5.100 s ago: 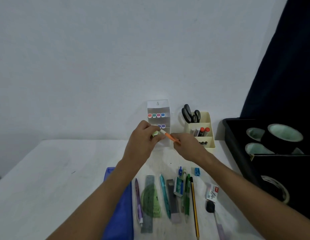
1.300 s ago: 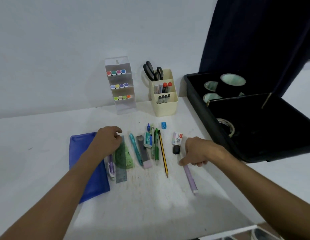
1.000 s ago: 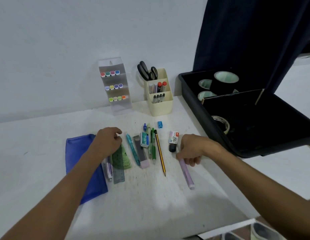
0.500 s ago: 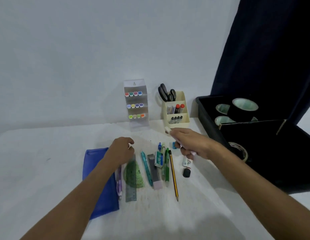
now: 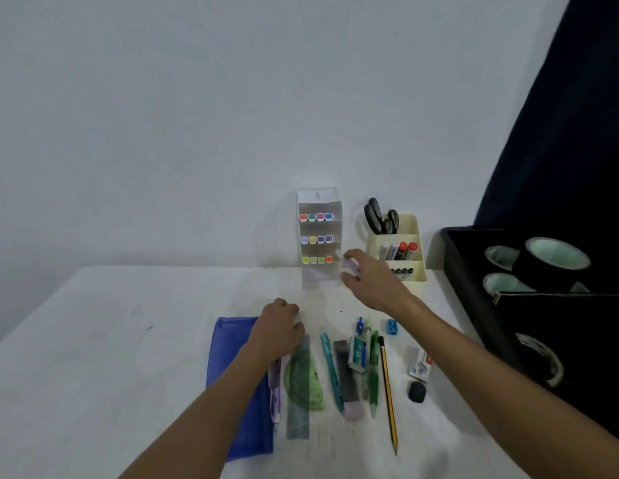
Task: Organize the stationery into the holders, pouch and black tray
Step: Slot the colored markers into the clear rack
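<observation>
The right hand [image 5: 370,281] is up at the back of the table [image 5: 111,357], fingers closed around a pale lilac pen [image 5: 348,264]; only a short stub of it shows beyond the knuckles, so its far end cannot be made out; what shows points up and to the left, toward the gap between the clear marker rack [image 5: 320,236] and the cream holder [image 5: 398,250]; the rack's three rows look full of coloured caps, so my read is that the pen belongs in the cream holder, which sits just to the right of the fist and slightly behind it; that is the relation the next move turns on, because the pen's long axis leans away from the holder's open compartments, and it would need swinging upright and across to the right to drop in beside the red-capped markers; the scissors [image 5: 380,216] stand in the rear compartment, handles up; the left hand [image 5: 278,331] rests low on the table, fingers curled loosely and holding nothing, touching the top of the blue pouch [image 5: 232,375] and the green protractor [image 5: 306,378]; it lies well away from the holder, so the right hand is plainly the nearer; the pencil [image 5: 387,392], teal pen [image 5: 330,368] and ruler [image 5: 297,420] wait in a row; the black tray [image 5: 463,281] sits off right, tape rolls inside.
</observation>
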Available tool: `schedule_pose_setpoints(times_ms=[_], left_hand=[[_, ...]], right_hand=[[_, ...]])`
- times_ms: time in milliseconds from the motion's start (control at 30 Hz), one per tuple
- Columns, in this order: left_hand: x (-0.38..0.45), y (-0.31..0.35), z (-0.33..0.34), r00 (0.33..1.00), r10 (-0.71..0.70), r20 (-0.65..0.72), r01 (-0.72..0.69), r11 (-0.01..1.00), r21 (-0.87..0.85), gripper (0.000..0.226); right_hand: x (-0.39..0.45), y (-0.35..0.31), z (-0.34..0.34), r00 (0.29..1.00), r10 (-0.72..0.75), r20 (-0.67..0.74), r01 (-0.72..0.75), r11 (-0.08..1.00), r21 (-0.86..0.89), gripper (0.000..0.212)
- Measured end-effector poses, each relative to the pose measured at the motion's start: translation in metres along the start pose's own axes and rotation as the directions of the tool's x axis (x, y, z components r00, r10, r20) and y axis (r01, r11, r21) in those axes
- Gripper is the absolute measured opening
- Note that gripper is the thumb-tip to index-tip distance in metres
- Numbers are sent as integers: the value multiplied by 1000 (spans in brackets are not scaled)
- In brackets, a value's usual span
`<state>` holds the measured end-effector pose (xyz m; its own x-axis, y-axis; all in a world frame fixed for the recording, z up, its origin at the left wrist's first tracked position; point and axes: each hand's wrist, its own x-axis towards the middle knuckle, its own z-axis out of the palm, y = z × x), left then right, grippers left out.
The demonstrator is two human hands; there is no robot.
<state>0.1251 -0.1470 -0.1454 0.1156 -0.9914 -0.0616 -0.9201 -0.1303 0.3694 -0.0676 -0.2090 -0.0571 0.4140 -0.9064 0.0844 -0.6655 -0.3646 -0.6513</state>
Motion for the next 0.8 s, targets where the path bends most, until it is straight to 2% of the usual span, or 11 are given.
schedule_pose_setpoints(times_ms=[100, 267, 433, 567, 667, 800], left_hand=[[1, -2, 1, 1000, 10, -29, -11, 1000, -28, 34], [1, -2, 9, 998, 16, -56, -17, 1000, -24, 36], [2, -4, 12, 997, 27, -71, -28, 1000, -4, 36], [2, -5, 12, 996, 36, -80, -36, 999, 2, 36], [2, -5, 14, 994, 52, -99, -50, 999, 21, 36], [1, -5, 18, 989, 70, -132, -64, 997, 47, 36]], right_hand=[[8, 2, 2, 998, 31, 53, -32, 999, 19, 34], [24, 8, 13, 998, 30, -58, -29, 1000, 12, 15], [47, 12, 30, 987, -14, -157, -4, 994, -111, 21], [55, 11, 33, 989, -49, -140, 27, 987, -156, 19], [58, 10, 32, 990, -74, -118, 56, 988, -146, 27], [68, 14, 34, 998, -63, -27, 57, 983, -175, 33]])
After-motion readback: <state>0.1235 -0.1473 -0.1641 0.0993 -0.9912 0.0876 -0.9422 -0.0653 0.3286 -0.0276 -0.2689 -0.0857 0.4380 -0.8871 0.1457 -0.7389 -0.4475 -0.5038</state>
